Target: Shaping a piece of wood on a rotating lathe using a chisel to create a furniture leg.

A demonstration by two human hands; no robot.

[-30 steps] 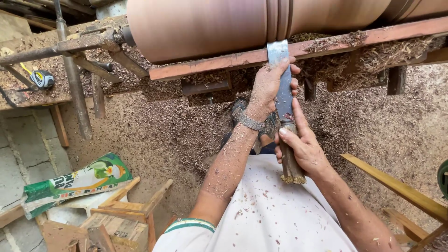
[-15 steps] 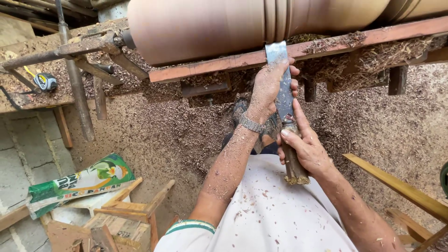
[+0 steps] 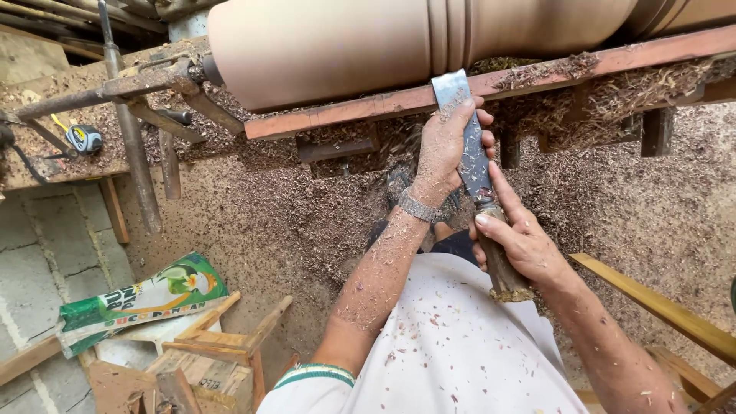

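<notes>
- Two hands share one wide flat chisel [image 3: 469,146]: the left hand [image 3: 448,149] is closed around the steel blade near its cutting end, and the right hand [image 3: 521,241] is closed on the worn wooden handle [image 3: 502,268] lower down.
- The chisel's edge sits on the long reddish tool rest [image 3: 537,77], just below the big turned wooden cylinder [image 3: 368,46], close to a set of grooves [image 3: 448,31] cut into it.
- To my eye, good work here means keeping the blade flat and pressed down on the rest, with the left grip steering and the right one setting the angle.
- A light, steady feed probably suits best; a steep or sudden bite could catch the wood.
- Shavings [image 3: 307,222] bury the floor and cling to both forearms, so footing deserves care.
- A tape measure [image 3: 83,139] lies on the dusty counter [image 3: 54,165] at left, well apart from the hands.
</notes>
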